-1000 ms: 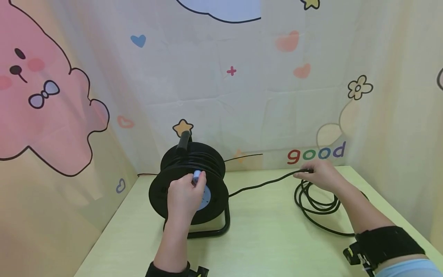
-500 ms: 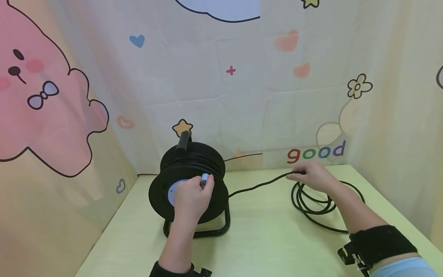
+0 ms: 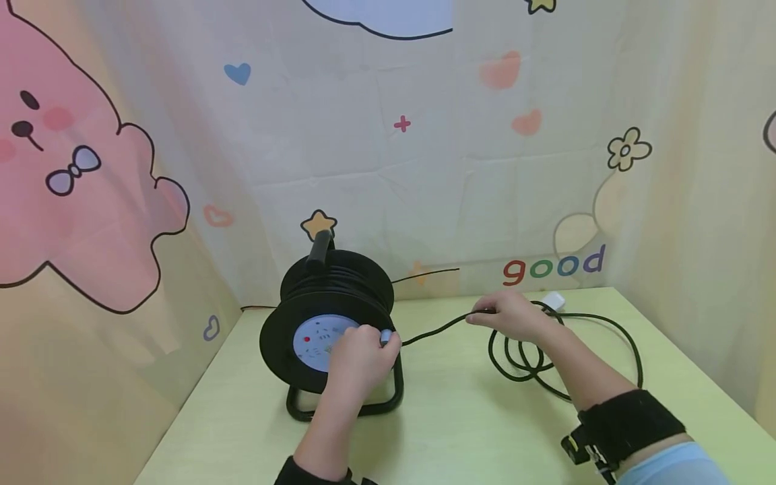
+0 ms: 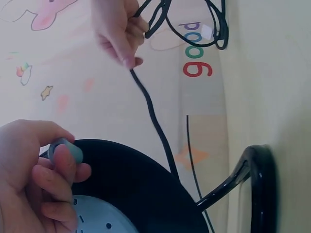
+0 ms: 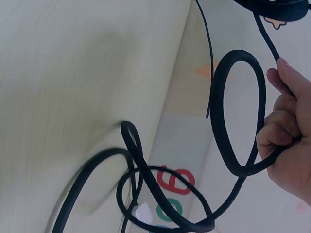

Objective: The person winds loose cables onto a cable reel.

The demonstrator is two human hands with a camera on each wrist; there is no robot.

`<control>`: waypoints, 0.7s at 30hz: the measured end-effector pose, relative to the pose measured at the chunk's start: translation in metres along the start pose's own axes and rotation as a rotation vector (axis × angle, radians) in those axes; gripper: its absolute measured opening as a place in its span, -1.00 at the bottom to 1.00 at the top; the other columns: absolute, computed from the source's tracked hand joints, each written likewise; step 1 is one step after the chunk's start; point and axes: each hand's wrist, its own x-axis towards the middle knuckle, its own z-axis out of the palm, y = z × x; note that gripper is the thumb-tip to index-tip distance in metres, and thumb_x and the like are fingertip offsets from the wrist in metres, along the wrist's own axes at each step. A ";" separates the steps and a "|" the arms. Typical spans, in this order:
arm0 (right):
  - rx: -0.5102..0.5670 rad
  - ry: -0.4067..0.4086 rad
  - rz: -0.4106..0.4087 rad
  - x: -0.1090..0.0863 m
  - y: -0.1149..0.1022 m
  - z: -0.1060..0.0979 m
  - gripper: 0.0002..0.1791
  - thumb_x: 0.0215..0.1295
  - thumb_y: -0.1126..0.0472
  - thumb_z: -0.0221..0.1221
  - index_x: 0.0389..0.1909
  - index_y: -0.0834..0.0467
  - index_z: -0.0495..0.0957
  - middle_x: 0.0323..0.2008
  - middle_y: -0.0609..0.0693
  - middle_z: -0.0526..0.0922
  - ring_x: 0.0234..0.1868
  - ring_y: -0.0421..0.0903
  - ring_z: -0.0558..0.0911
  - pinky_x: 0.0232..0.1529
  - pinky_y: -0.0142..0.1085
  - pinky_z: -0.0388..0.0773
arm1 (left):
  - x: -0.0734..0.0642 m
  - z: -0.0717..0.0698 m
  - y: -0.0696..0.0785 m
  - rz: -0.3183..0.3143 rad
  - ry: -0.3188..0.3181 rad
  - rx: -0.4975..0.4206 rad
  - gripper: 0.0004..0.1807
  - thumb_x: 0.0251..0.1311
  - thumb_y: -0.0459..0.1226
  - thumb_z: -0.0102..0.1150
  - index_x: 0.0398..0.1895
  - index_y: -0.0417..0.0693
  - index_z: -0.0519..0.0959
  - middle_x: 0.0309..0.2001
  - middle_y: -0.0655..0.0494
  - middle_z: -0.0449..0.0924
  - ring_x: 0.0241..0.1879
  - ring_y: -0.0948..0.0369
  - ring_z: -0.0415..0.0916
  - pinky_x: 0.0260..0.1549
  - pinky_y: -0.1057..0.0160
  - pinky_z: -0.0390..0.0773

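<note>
Your left hand (image 3: 360,362) was pinching that little blue knob (image 3: 385,335) on the reel (image 3: 333,303), while your right hand (image 3: 512,315) had the black cable (image 3: 436,331) gripped off to the reel's right.

A wide black wristband (image 3: 638,427) adjoins a light-blue sleeve (image 3: 673,466).

A passage lies over the tabletop (image 3: 467,417) between the forearms (image 3: 588,374), but the black cable (image 4: 154,119) crosses the way behind.

Pale green table (image 3: 455,417) | black reel (image 3: 330,306), left | cable loops (image 3: 533,373) partly resting, right | white piece (image 3: 553,301), back
</note>
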 end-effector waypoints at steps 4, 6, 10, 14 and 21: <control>0.015 -0.018 -0.029 0.008 -0.009 0.011 -0.89 0.29 0.08 0.22 -0.34 -0.02 0.68 -0.39 -0.20 0.65 -0.31 -0.17 0.54 -0.23 -0.11 0.51 | 0.000 0.007 -0.003 -0.046 -0.106 -0.001 -0.47 0.12 -0.17 0.03 -0.92 0.05 0.07 -0.83 0.28 -0.09 -0.85 0.29 -0.06 -0.84 0.34 -0.03; 0.025 -0.030 -0.034 0.011 -0.013 0.015 -0.89 0.29 0.08 0.21 -0.34 -0.03 0.69 -0.38 -0.21 0.66 -0.29 -0.19 0.55 -0.20 -0.10 0.52 | 0.000 0.009 -0.005 -0.072 -0.158 0.010 -0.51 0.08 -0.18 0.03 -0.91 0.06 0.08 -0.81 0.27 -0.09 -0.82 0.29 -0.08 -0.83 0.33 -0.02; 0.046 -0.058 -0.050 0.017 -0.023 0.023 -0.89 0.31 0.10 0.20 -0.37 -0.04 0.68 -0.40 -0.23 0.65 -0.33 -0.21 0.55 -0.23 -0.12 0.51 | -0.001 0.013 -0.010 -0.118 -0.276 0.032 -0.55 0.08 -0.17 0.03 -0.88 0.05 0.13 -0.80 0.25 -0.03 -0.80 0.27 -0.02 -0.81 0.31 0.05; 0.044 -0.083 -0.087 0.024 -0.035 0.033 -0.86 0.32 0.13 0.18 -0.42 -0.03 0.66 -0.50 -0.24 0.60 -0.46 -0.22 0.47 -0.33 -0.19 0.47 | -0.003 0.015 -0.017 -0.150 -0.391 0.054 -0.61 0.13 -0.16 0.04 -0.84 -0.01 0.32 -0.85 0.21 0.24 -0.80 0.24 0.25 -0.78 0.27 0.21; 0.037 -0.122 -0.138 0.037 -0.055 0.054 -0.80 0.32 0.18 0.15 -0.50 -0.03 0.62 -0.66 -0.26 0.44 -0.61 -0.29 0.32 -0.47 -0.28 0.36 | -0.011 0.018 -0.030 -0.239 -0.520 0.093 -0.79 0.20 -0.22 0.06 -0.56 -0.10 0.46 -0.82 0.12 0.48 -0.76 0.15 0.47 -0.73 0.21 0.39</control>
